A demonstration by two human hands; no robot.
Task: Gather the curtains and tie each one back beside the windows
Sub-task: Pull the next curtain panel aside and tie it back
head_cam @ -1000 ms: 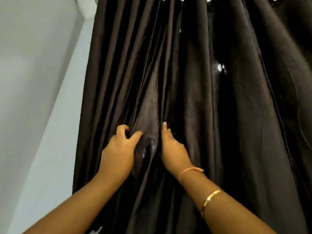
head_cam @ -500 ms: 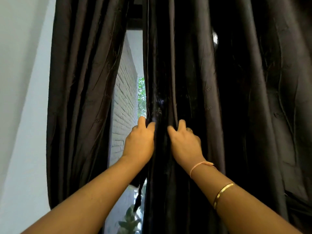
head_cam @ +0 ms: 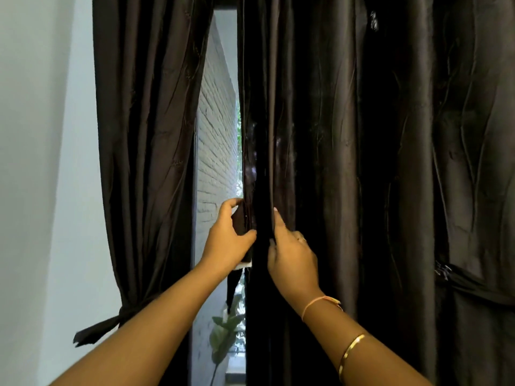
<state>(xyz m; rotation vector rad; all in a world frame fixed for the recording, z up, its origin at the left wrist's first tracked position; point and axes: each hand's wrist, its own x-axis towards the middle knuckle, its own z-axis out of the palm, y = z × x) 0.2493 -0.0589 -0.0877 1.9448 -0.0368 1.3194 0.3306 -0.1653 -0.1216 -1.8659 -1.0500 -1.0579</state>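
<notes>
Folds of the dark brown curtain [head_cam: 320, 135] run straight up and down between both hands. The left hand [head_cam: 227, 243] curls round its free edge, thumb in front, and the right hand [head_cam: 292, 254], just beside it, pinches a pleat with the forefinger pointing up. The cloth is glossy, creased and hangs loose. Left of the left hand, a second curtain [head_cam: 145, 135] hangs tied back by a sash [head_cam: 122, 313].
</notes>
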